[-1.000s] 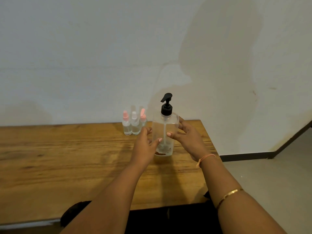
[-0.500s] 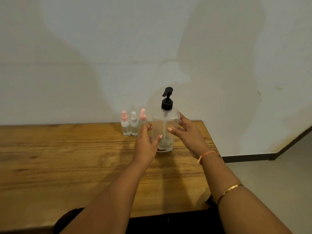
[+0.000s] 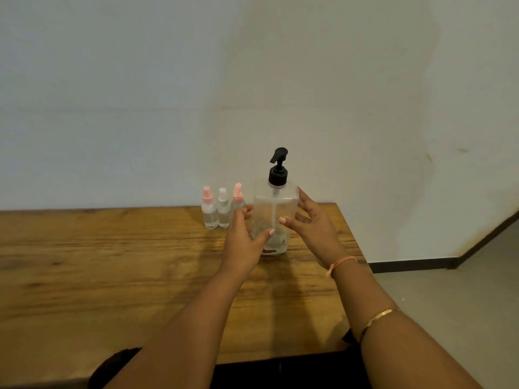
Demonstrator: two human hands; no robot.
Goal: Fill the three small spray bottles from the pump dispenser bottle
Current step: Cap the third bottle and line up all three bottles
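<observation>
A clear pump dispenser bottle [image 3: 273,209] with a black pump head stands upright on the wooden table [image 3: 112,262]. My left hand [image 3: 244,242] grips its left side, thumb across the front. My right hand [image 3: 311,228] holds its right side with fingers spread around it. Three small clear spray bottles stand in a row just left of it by the wall: a pink-capped one [image 3: 209,210], a white-capped one [image 3: 223,209] and another pink-capped one [image 3: 238,196], partly hidden behind my left fingers.
The white wall rises directly behind the table's far edge. The table's right edge [image 3: 354,248] ends close to my right wrist, with grey floor [image 3: 449,304] beyond it. A dark shape lies at the table's near edge.
The view has shifted slightly, so the bottle sits a little higher in the frame. Both hands stay wrapped on the dispenser bottle; the spray bottles have not moved.
</observation>
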